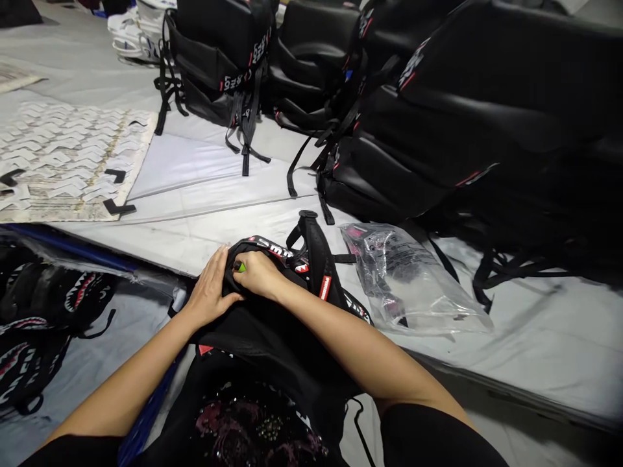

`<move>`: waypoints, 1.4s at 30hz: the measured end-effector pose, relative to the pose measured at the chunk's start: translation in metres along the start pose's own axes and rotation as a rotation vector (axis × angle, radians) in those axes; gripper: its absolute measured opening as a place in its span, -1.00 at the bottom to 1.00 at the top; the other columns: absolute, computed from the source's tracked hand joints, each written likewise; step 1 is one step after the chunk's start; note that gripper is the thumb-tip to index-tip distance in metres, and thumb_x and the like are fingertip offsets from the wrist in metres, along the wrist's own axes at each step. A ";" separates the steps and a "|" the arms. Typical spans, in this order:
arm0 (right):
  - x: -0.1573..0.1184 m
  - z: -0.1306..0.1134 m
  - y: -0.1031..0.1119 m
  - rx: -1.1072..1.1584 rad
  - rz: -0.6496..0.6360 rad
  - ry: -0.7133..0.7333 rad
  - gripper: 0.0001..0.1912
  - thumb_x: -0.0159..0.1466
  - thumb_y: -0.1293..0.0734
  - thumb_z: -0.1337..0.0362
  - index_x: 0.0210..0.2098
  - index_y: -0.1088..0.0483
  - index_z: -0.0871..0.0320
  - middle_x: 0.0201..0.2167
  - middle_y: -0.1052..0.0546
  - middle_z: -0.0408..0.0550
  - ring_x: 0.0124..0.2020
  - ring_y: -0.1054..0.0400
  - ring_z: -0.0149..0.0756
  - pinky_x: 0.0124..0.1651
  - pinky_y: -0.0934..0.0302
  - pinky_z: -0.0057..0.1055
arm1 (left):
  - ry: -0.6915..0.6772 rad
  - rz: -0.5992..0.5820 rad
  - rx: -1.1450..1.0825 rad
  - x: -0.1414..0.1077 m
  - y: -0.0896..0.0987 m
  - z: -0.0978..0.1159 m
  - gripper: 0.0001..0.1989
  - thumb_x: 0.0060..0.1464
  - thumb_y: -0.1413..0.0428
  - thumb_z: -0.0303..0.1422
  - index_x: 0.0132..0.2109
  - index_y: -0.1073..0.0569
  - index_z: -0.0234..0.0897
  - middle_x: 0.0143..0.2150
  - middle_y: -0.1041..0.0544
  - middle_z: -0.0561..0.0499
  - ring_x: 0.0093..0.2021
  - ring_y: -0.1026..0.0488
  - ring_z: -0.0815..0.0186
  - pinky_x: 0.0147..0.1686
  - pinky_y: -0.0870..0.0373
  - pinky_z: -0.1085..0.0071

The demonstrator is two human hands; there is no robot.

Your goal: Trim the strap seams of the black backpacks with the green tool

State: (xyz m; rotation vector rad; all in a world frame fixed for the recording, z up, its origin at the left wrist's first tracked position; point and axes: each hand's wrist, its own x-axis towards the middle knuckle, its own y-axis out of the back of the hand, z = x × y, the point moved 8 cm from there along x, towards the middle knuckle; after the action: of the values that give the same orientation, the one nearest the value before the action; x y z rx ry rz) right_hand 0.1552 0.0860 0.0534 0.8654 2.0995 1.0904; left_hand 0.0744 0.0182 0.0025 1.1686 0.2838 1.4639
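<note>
A black backpack (pixel 263 324) with a white-lettered strip and a padded shoulder strap (pixel 316 253) lies against the table's front edge, close to my body. My left hand (pixel 211 285) rests flat along the backpack's left edge, fingers stretched out and thumb apart. Beside it, my right hand (pixel 257 272) is closed around a small green-and-black tool (pixel 241 266); only a bit of it shows, so its exact kind is unclear. That hand presses at the bag's top edge, and the fabric under it is partly hidden by my fingers.
Several black backpacks (pixel 452 130) stand along the table's back and right. A clear plastic bag (pixel 413 279) lies right of my bag. At left is a board (pixel 73 214) with rows of white angular pieces and a few black ones. Shark-mouth-print bags (pixel 73 292) sit below the table edge.
</note>
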 end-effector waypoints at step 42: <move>-0.138 0.062 0.034 -0.381 -0.300 -0.202 -0.80 0.30 -0.32 0.33 -0.09 -0.50 0.18 -0.26 -0.59 0.06 -0.25 -0.52 -0.11 -0.30 -0.27 -0.38 | 0.444 -0.101 -0.379 0.014 0.028 0.007 -0.64 0.07 -0.21 -0.15 -0.03 -0.54 -0.23 -0.13 -0.65 0.03 -0.15 -0.59 0.16 -0.16 -0.52 0.31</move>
State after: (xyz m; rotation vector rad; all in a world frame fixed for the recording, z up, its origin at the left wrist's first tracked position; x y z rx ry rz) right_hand 0.2939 0.0232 0.0833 0.4393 1.7105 1.1360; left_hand 0.0655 0.0190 0.0332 0.5141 0.3441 1.5934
